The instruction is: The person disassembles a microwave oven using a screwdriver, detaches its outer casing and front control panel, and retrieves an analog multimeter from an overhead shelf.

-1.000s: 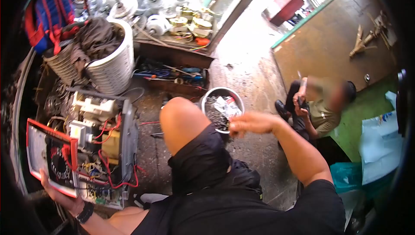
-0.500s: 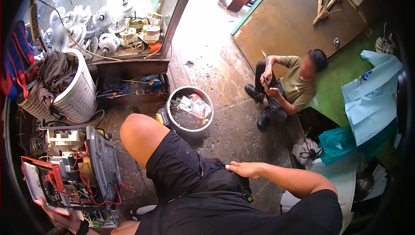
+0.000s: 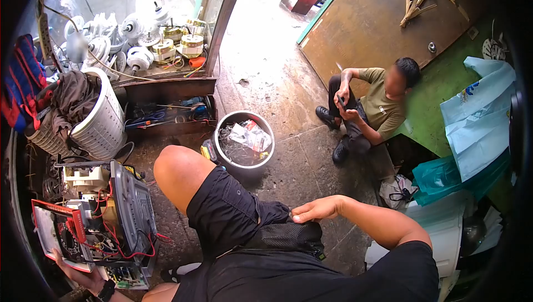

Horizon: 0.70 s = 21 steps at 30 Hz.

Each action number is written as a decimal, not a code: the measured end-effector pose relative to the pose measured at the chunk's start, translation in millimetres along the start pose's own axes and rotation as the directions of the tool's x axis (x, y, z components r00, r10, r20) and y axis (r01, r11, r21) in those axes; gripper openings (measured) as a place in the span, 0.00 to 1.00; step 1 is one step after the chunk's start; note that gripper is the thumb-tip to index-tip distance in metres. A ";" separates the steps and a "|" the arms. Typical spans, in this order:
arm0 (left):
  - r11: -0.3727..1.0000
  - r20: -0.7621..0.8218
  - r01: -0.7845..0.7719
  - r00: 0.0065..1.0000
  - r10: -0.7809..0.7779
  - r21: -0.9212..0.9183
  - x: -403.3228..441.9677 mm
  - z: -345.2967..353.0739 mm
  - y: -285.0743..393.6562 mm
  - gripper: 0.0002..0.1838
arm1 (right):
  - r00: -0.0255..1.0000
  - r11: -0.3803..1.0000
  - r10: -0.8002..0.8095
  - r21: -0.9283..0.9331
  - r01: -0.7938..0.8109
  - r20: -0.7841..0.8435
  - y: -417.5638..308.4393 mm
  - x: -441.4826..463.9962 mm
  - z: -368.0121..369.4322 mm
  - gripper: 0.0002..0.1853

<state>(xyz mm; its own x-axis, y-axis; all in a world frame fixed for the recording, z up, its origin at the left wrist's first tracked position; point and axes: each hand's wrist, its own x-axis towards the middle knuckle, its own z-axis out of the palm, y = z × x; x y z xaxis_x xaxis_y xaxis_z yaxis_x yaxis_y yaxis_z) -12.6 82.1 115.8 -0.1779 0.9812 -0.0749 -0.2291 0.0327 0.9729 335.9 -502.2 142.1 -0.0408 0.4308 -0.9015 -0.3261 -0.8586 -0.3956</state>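
At the lower left, my left hand [image 3: 75, 273] grips the lower edge of a flat red-and-white box [image 3: 49, 232]; its fingers are partly hidden. Black parts and red leads lie beside and inside the box. Right behind it stands an opened appliance with a grey casing [image 3: 133, 207], its wiring bare and a green circuit board [image 3: 125, 275] low down. In my lap rests a black mesh pouch [image 3: 291, 238]. My right hand [image 3: 319, 210] is closed at the pouch's upper edge, thumb and forefinger together there; what exactly they pinch is too small to make out.
A metal basin [image 3: 244, 164] with small parts and plastic bags stands ahead. An open tool drawer [image 3: 166, 114] and a white basket [image 3: 102, 130] are at left. Motors [image 3: 191, 45] line the window ledge. A seated person [image 3: 380, 102] holds a phone at right.
My right hand has risen slightly off my lap and turned, its fingers still at the pouch. The red-and-white box has shifted a little to the right.
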 end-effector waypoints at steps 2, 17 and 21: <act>0.988 -0.041 0.100 0.994 -0.105 -0.114 -9.7 10.9 9.1 0.32 | 0.997 0.995 -0.018 0.103 0.010 0.074 10.5 3.1 -8.4 0.24; 0.962 0.016 0.170 0.985 -0.170 -0.212 14.3 -0.9 -6.8 0.28 | 0.940 0.920 -0.241 -0.251 0.300 0.241 -8.2 -13.8 5.4 0.31; 0.948 0.053 0.209 0.978 -0.203 -0.241 1.4 8.7 2.7 0.31 | 0.934 0.968 -0.244 0.006 0.252 0.260 16.1 -3.4 -0.7 0.30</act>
<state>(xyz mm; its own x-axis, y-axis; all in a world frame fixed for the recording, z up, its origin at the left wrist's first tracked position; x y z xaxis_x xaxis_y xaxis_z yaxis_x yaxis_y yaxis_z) -5.1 85.2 120.2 -0.0766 0.9629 -0.2587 -0.4852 0.1907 0.8534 331.4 -517.7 138.6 -0.2039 0.6845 -0.6999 -0.3314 -0.7210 -0.6086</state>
